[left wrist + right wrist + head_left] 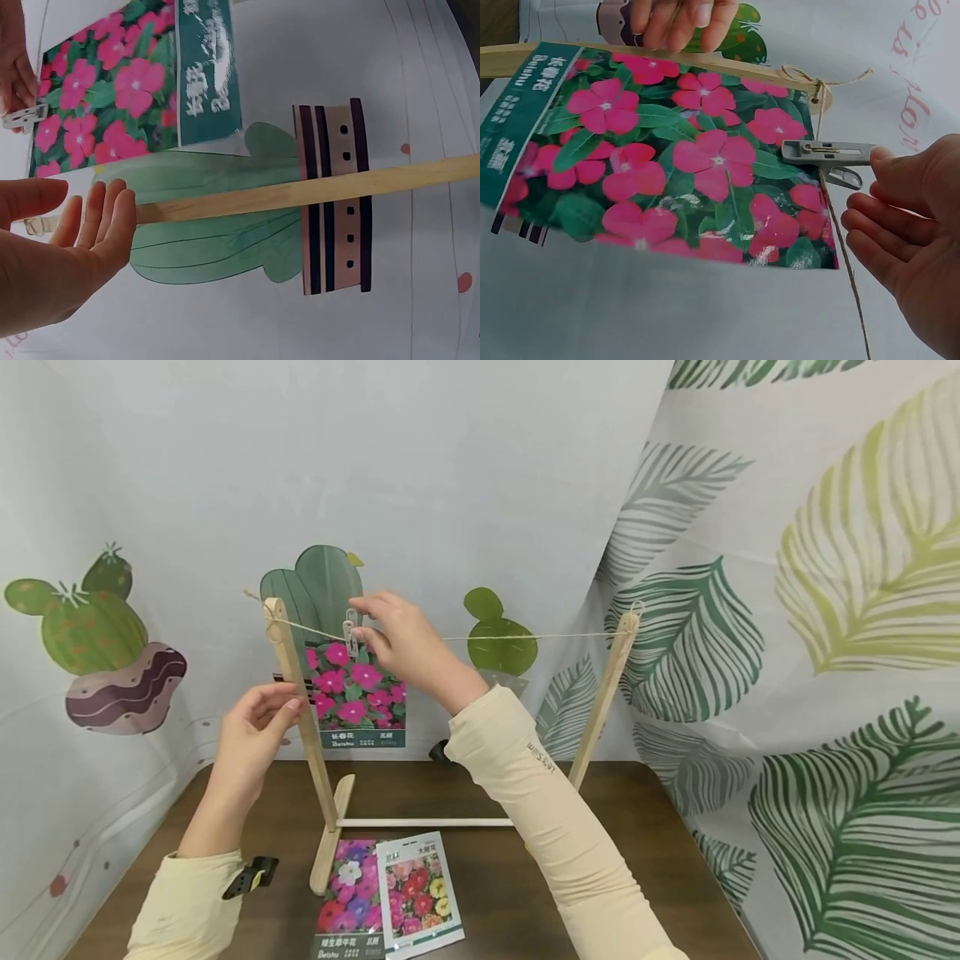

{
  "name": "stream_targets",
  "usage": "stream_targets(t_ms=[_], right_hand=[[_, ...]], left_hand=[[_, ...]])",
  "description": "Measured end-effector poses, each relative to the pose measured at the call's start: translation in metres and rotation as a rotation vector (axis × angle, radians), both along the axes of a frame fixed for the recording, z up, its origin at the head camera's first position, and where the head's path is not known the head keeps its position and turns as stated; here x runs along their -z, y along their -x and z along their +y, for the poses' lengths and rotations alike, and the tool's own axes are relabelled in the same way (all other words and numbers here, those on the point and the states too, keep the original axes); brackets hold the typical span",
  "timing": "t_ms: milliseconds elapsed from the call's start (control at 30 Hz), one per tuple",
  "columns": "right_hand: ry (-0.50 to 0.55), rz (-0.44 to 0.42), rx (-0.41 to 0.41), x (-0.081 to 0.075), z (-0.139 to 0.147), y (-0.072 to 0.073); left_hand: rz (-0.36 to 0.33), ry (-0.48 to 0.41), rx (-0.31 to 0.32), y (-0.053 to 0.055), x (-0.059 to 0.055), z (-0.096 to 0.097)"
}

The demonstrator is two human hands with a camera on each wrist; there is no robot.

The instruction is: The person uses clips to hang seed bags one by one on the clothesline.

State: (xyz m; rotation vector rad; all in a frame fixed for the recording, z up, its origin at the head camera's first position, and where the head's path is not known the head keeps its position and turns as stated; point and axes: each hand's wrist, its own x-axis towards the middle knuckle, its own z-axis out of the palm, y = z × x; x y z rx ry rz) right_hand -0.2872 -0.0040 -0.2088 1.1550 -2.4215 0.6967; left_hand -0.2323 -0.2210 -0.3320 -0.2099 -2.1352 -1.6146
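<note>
A grey clothespin (829,154) clips the seed packet with pink flowers (360,693) to a thin string (480,637). Spread around the handle end of the clothespin is my right hand (401,635); in the right wrist view its thumb tip is right at that end, while the other fingers stand apart below. The packet hangs from the string near the left wooden post (300,718). My left hand (255,727) is beside that post with its fingers loosely bent, overlapping the wood in the left wrist view (90,247) and holding nothing.
Two more flower seed packets lie on the dark table (247,860), a purple-and-red one (348,893) and a white-bordered one (420,893). The frame's right post (603,702) and white crossbar (427,822) stand behind them. A patterned curtain hangs behind.
</note>
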Motion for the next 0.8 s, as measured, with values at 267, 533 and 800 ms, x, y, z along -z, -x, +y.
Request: stream_targets(t_ms=[267, 533, 800], right_hand=[[0.129, 0.112, -0.055, 0.018, 0.008, 0.0], [0.364, 0.357, -0.144, 0.038, 0.015, -0.005], [0.444, 0.459, -0.182, 0.053, 0.024, -0.018]], left_hand=[[0.062, 0.0, -0.101, -0.009, -0.004, 0.01], [0.133, -0.002, -0.21, -0.02, -0.007, 0.027], [0.197, -0.004, -0.235, -0.033, -0.007, 0.043]])
